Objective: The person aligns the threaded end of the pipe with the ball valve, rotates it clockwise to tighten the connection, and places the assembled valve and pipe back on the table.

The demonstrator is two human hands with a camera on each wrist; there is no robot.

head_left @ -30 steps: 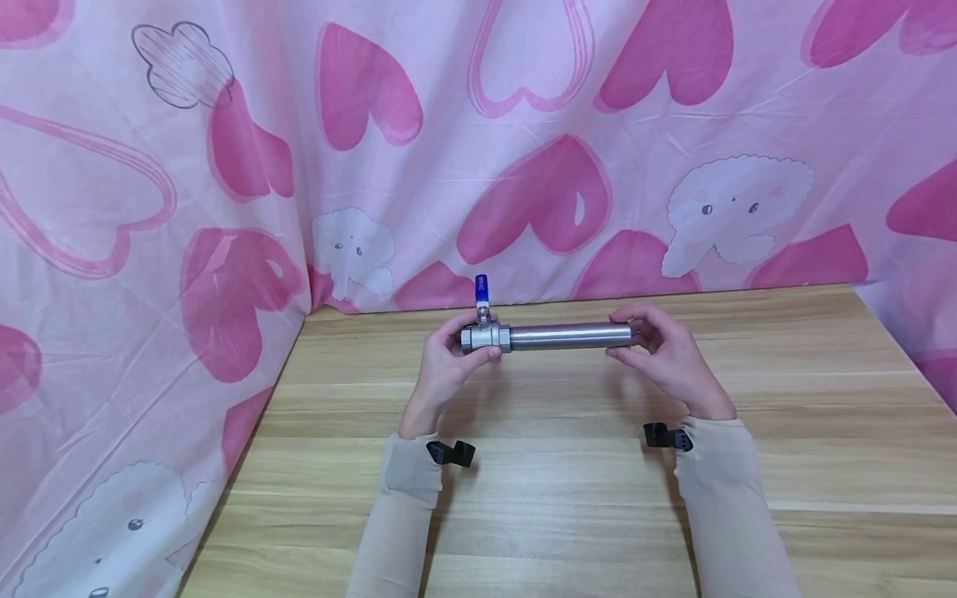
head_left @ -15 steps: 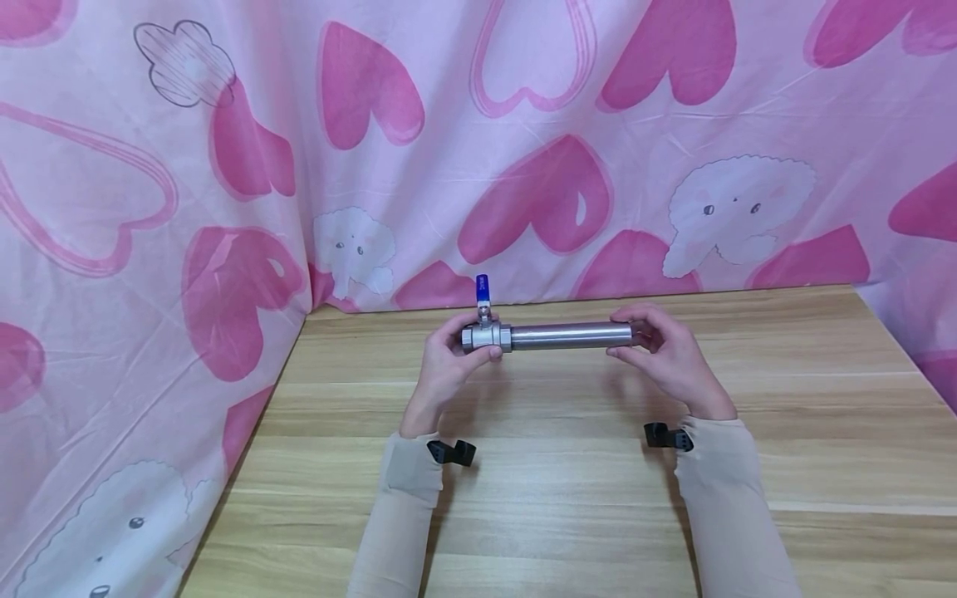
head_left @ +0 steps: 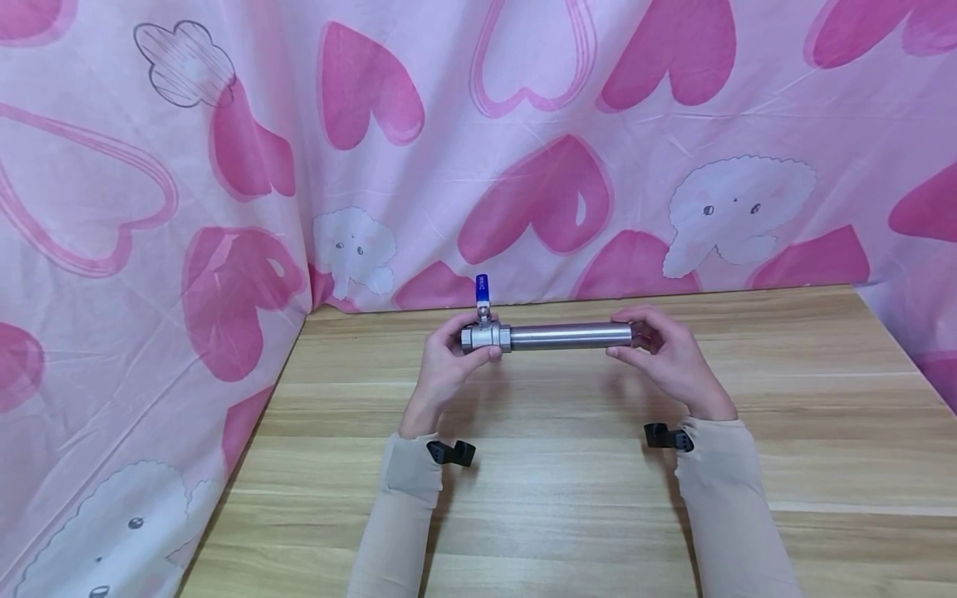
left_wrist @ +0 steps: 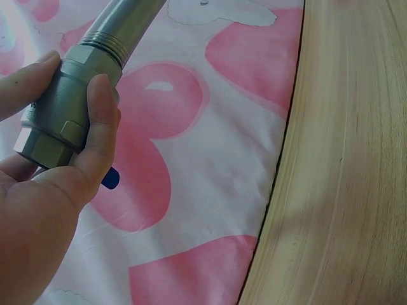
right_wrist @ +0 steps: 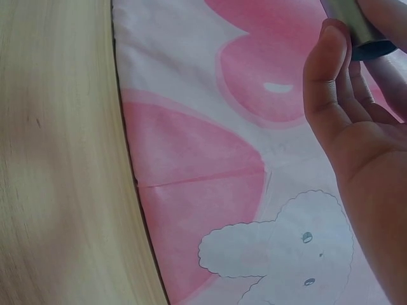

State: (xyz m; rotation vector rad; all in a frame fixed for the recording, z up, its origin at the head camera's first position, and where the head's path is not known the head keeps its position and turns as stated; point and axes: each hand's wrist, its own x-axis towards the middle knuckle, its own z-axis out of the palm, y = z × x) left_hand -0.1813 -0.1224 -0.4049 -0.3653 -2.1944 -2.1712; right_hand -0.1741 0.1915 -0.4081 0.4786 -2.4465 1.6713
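Note:
A steel ball valve [head_left: 488, 335] with a blue lever handle [head_left: 482, 289] is joined to a straight steel pipe [head_left: 571, 335]. Together they are held level above the table. My left hand [head_left: 443, 365] grips the valve body, thumb in front and fingers behind. In the left wrist view, threads [left_wrist: 108, 46] show where the pipe meets the valve [left_wrist: 63, 105], and the lever's blue tip [left_wrist: 110, 178] peeks out past my fingers. My right hand [head_left: 673, 361] pinches the pipe's free end between thumb and fingers; the right wrist view shows that pipe end [right_wrist: 365, 38] at the top.
A wood-grain table [head_left: 553, 498] lies under both hands. Pink curtain cloth [head_left: 449, 166] with hearts hangs right behind its back edge and along its left side. Black wrist mounts [head_left: 452, 453] sit on the beige sleeves [head_left: 721, 473].

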